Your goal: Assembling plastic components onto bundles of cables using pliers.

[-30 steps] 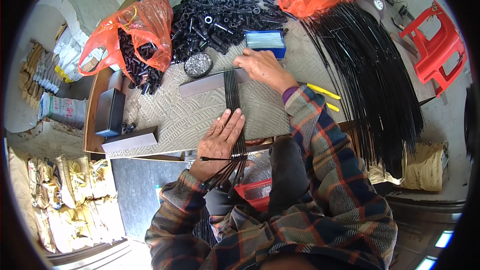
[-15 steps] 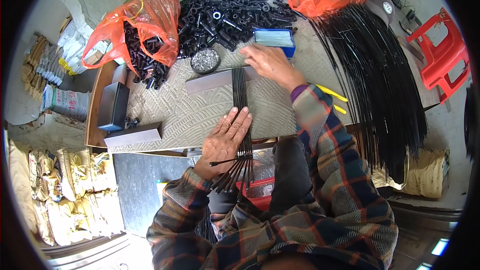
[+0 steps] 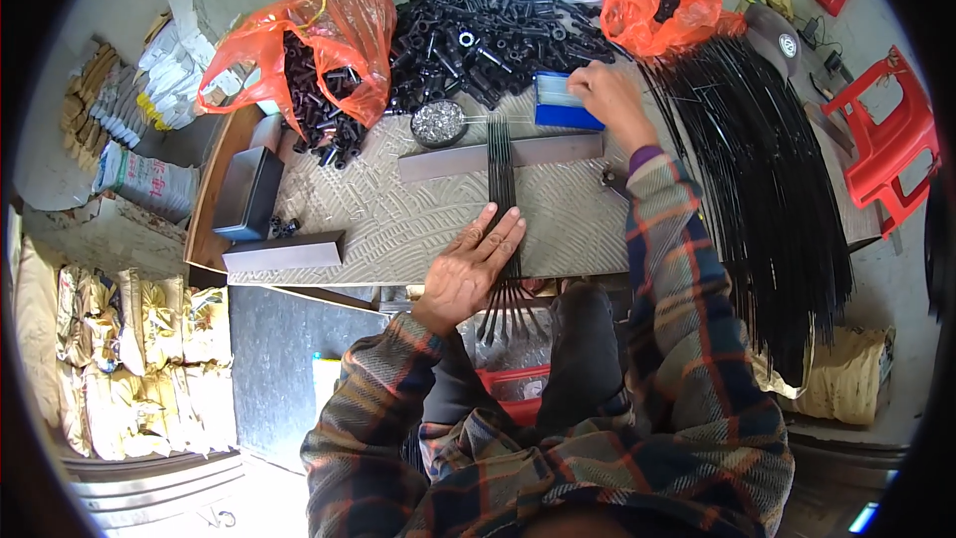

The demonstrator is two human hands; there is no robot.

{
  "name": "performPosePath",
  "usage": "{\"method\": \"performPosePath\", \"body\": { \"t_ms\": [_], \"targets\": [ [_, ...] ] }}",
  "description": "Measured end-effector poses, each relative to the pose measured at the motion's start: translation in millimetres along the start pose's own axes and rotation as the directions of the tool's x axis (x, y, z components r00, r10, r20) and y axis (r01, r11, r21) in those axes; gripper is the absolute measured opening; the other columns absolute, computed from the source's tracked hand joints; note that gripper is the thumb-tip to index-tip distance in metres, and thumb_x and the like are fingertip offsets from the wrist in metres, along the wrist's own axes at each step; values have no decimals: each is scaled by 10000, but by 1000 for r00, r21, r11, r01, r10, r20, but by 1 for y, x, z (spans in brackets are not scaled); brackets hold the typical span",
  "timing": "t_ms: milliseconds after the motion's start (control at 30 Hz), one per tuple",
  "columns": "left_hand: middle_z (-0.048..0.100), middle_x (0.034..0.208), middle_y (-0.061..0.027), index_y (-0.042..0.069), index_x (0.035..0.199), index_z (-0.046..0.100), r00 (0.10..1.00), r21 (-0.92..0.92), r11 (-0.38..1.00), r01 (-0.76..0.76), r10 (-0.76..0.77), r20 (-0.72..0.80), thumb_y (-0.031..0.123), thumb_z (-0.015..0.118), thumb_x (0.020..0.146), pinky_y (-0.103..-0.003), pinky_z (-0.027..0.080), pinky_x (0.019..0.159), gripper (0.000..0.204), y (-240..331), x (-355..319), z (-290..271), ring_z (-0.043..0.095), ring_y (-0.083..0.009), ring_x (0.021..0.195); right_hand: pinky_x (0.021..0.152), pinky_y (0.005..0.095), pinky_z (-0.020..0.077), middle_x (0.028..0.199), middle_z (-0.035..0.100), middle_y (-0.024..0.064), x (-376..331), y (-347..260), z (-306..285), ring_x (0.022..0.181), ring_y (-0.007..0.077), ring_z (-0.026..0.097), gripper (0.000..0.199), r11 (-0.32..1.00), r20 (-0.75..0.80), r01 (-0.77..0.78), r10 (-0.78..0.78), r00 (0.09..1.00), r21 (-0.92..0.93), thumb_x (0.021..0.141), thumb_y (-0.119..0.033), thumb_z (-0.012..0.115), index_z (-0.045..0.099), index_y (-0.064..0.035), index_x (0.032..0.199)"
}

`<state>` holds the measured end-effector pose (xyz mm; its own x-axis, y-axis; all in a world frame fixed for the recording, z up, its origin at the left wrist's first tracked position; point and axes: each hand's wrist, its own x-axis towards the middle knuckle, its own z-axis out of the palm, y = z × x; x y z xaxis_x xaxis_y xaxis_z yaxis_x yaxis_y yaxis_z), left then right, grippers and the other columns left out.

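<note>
My left hand (image 3: 476, 264) lies flat, fingers stretched, over a bundle of thin black rods (image 3: 501, 174). The rods cross a grey metal bar (image 3: 563, 147), and their near ends fan out past the table edge. A fine pale wire seems to run across their far ends. My right hand (image 3: 612, 100) is at a blue box (image 3: 578, 122) of thin pale wires, fingertips pinched at its contents; what they hold is too small to make out. Beside the rods stands a round black dish (image 3: 439, 142) of small shiny metal pieces.
Black tubular parts (image 3: 488, 35) are heaped at the back, between two orange plastic bags (image 3: 358, 15). Long black rods (image 3: 767, 199) hang over the table's right side. At left are a dark open box (image 3: 249, 194) and another metal bar (image 3: 284, 255). A red stool (image 3: 886, 130) stands at right.
My right hand has moved right, from above the rods' far ends to the blue box. My left hand stays flat on the rods, whose near ends are now more evenly fanned. The view has shifted slightly.
</note>
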<state>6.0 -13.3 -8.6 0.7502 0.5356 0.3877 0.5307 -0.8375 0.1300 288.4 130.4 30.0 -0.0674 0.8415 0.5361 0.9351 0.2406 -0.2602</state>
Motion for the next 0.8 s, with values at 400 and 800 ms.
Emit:
{"method": "performPosePath", "body": {
  "t_ms": [400,800],
  "targets": [
    [374,1378,-73,61,1317,393,1000,15,1000,-12,13,-16,403,541,754,-341,348,1009,675,2,2,2,332,-276,1284,701,439,422,832,541,128,13,-3,-31,818,320,560,69,993,79,100,-95,992,-60,787,-119,481,508,-60,808],
    [277,1427,-120,53,1369,284,999,-19,1000,7,-6,41,597,628,648,-453,126,1084,967,10,-7,-10,207,-314,1335,481,185,371,892,590,59,-151,-108,-129,507,46,414,164,466,129,-197,174,976,863,925,-77,412,419,-32,1083]
  ]
}}
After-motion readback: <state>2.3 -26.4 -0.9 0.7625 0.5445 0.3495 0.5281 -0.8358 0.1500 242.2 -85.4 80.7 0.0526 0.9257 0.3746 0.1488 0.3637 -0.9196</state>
